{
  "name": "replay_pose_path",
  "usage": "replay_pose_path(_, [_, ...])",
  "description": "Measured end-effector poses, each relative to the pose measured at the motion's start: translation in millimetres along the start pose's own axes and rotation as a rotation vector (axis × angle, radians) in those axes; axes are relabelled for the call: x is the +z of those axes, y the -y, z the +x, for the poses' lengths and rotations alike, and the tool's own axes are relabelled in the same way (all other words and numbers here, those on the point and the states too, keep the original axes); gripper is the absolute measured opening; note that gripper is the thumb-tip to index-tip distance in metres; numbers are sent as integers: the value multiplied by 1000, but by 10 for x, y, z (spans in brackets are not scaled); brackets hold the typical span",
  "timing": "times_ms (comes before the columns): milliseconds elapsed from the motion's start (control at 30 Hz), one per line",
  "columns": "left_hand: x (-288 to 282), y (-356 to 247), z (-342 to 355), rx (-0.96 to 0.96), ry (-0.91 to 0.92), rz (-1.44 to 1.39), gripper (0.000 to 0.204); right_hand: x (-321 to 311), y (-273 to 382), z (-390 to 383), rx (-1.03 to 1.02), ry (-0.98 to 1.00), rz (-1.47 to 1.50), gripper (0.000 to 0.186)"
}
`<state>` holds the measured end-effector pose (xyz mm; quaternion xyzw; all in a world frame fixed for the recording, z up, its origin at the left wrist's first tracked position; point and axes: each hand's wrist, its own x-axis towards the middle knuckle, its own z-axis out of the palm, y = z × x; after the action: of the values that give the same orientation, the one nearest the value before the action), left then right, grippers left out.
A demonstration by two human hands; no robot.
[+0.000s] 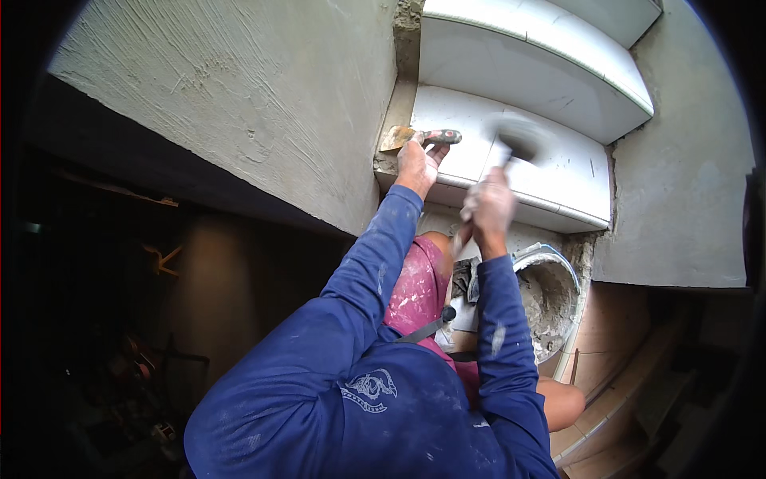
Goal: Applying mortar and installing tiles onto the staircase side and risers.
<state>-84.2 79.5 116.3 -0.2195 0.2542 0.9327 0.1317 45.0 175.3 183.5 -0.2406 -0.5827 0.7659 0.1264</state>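
My left hand (416, 165) grips a putty knife. Its rusty, mortar-stained blade (396, 139) reaches the left edge of a white tiled step, at the joint beside the wall, and its dark handle (444, 136) points right. My right hand (492, 205) is closed around the handle of a mallet, whose dark head (519, 142) is smeared by motion above the tiled step (550, 177). Whether the mallet head touches the tile cannot be made out. The mallet's handle end shows below my right hand, near my knee.
A bucket (576, 279) with grey mortar inside stands right of my right forearm. More white steps (527, 60) rise beyond. A rough plastered wall (239, 104) borders the left, with a dark drop beneath its edge; another grey wall (678, 176) borders the right. Dark cloth (464, 279) lies near my knee.
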Motion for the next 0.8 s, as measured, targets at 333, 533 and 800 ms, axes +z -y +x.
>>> replay_pose_path(333, [3,-24,215,27,-27,-7,20,79,84,154,284,118,-81,25])
replay_pose_path(533, [45,-22,248,-2,56,-51,19,63,78,62,128,43,73,25])
replay_pose_path(800, [655,286,-408,188,573,719,31,-581,328,-493,-183,-137,-171,15])
